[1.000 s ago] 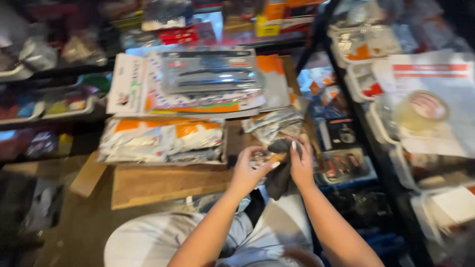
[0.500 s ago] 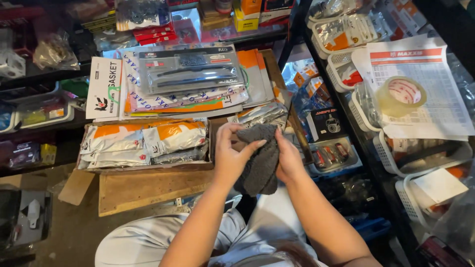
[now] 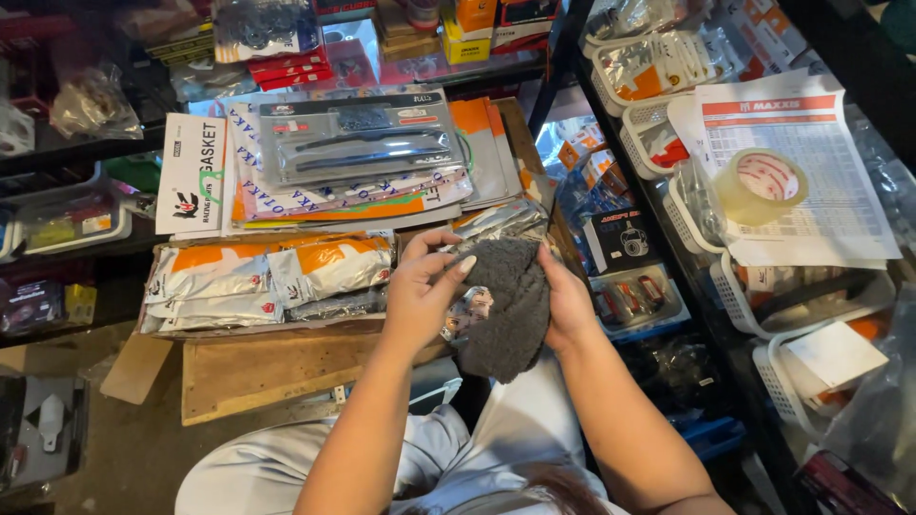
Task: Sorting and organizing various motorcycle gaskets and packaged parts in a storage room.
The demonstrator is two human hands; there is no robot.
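Note:
My left hand [image 3: 418, 291] and my right hand [image 3: 565, 300] hold a dark grey fuzzy cloth [image 3: 509, 300] between them, just above my lap. The cloth is wrapped around a small shiny plastic packet [image 3: 469, 313], which peeks out on the left side. My left fingers pinch the cloth's upper edge; my right hand cups it from the right. Silver foil packets [image 3: 496, 221] lie right behind the cloth.
A wooden box [image 3: 258, 367] holds silver-and-orange packets [image 3: 267, 277]. Flat packaged parts [image 3: 353, 153] are stacked behind it. To the right stand white baskets [image 3: 735, 296], a printed sheet [image 3: 811, 181] with a roll of tape [image 3: 760, 184], and small boxes [image 3: 625, 243]. Shelves at left carry trays.
The view has shifted downward and closer. My hands have lifted the cloth up and wrapped it more fully around the small packet.

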